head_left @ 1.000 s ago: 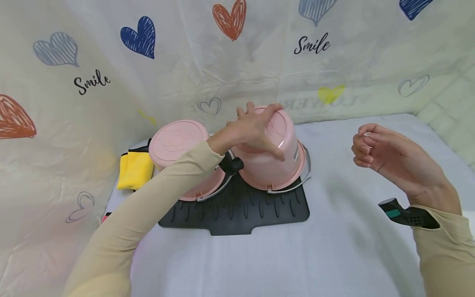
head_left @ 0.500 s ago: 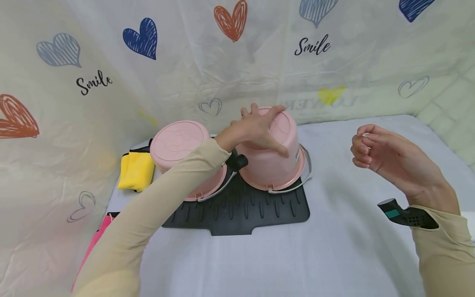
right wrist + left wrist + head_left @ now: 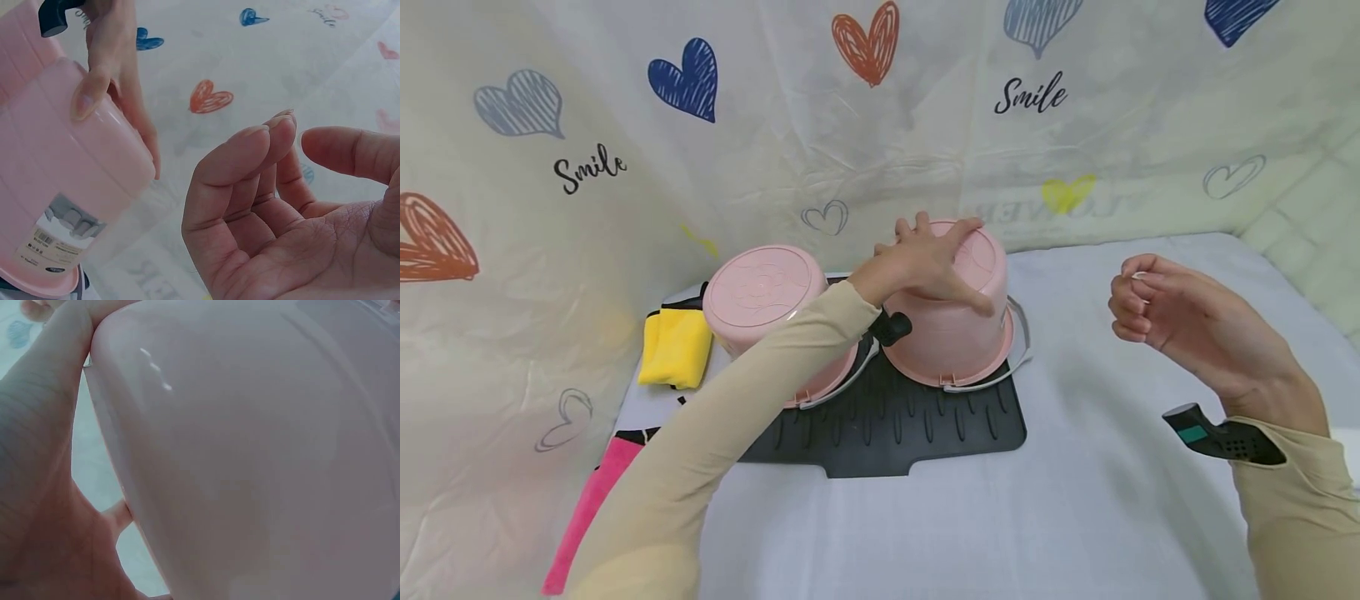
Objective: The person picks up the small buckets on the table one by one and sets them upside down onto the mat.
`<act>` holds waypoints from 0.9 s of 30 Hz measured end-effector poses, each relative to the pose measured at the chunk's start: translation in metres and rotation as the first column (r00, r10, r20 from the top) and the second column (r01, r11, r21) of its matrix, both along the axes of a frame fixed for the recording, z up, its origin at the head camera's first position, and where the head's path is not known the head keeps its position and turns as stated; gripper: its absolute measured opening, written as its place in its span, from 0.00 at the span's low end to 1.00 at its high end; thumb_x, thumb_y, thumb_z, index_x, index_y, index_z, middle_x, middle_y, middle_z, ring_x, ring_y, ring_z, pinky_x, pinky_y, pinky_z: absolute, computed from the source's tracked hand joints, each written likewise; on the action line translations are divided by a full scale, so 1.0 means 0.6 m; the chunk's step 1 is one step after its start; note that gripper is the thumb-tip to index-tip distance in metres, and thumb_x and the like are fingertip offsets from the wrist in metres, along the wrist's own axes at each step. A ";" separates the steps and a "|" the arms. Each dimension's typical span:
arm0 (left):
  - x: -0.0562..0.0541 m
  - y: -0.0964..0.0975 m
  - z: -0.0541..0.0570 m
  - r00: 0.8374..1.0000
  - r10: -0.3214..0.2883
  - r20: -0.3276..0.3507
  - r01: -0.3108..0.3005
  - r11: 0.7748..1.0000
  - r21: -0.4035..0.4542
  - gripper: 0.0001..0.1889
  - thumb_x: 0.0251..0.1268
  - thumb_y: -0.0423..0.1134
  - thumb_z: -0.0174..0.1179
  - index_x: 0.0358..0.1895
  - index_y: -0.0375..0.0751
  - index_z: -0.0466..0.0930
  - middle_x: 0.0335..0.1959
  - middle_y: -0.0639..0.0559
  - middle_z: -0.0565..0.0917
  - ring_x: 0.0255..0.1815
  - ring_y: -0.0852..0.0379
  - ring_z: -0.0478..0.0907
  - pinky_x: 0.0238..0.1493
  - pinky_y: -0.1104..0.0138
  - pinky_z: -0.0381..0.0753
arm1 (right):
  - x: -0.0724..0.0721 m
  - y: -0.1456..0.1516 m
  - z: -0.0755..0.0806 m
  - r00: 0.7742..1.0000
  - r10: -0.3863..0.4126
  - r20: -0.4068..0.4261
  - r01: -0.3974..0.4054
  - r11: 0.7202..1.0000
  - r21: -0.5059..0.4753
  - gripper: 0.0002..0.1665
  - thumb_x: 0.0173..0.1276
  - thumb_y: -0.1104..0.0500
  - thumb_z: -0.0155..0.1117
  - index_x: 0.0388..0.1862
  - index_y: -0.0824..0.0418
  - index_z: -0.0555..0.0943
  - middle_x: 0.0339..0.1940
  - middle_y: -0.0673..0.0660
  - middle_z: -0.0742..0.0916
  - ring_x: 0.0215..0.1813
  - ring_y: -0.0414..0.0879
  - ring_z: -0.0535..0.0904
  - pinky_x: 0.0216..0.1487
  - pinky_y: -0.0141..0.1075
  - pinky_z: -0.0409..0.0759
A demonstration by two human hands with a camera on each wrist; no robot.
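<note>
Two pink plastic buckets stand upside down on a black ridged mat [image 3: 865, 433] in the head view. My left hand [image 3: 925, 262] grips the base of the right bucket [image 3: 951, 346], fingers spread over its bottom and thumb down its near side. This bucket's grey handle [image 3: 1024, 333] hangs at its right rim. In the left wrist view the bucket's smooth wall [image 3: 250, 456] fills most of the picture. A printed label [image 3: 59, 234] shows on it in the right wrist view. Held up over the white cloth at the right, my right hand [image 3: 1202, 325] has loosely curled fingers and holds nothing.
The left bucket [image 3: 763, 287] is close beside the gripped one, partly behind my left sleeve. Farther left lie a folded yellow cloth [image 3: 673, 346] and a pink item with a black edge [image 3: 591, 508]. A heart-printed sheet [image 3: 910, 150] hangs behind.
My left hand has shifted slightly right and turned the right bucket, whose label has gone from the head view. My left sleeve now uncovers the pink item. The right hand stays nearly still.
</note>
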State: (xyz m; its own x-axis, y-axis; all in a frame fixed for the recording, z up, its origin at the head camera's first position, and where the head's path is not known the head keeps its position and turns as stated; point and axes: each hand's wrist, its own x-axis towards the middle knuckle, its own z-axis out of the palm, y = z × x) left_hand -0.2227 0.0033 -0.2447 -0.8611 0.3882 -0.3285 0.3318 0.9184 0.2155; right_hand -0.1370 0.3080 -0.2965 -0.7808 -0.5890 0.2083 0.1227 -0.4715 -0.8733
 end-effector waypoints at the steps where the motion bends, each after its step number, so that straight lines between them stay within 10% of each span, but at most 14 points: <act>1: 0.000 0.002 0.000 1.000 -0.002 0.004 0.002 1.000 -0.006 0.62 0.47 0.77 0.68 0.83 0.80 0.38 0.80 0.37 0.49 0.74 0.38 0.53 0.58 0.39 0.70 | 0.000 0.000 0.000 1.000 0.003 -0.002 -0.003 1.000 -0.004 0.25 0.86 0.67 0.21 0.49 0.68 0.72 0.32 0.58 0.70 0.31 0.52 0.57 0.37 0.44 0.52; 27: -0.003 0.004 -0.012 1.000 0.007 -0.004 -0.007 1.000 0.012 0.61 0.48 0.80 0.67 0.83 0.80 0.37 0.79 0.40 0.48 0.72 0.42 0.53 0.55 0.42 0.71 | -0.004 -0.013 0.003 1.000 0.020 -0.017 -0.020 1.000 -0.003 0.26 0.86 0.67 0.20 0.49 0.68 0.72 0.32 0.59 0.68 0.31 0.52 0.58 0.37 0.43 0.52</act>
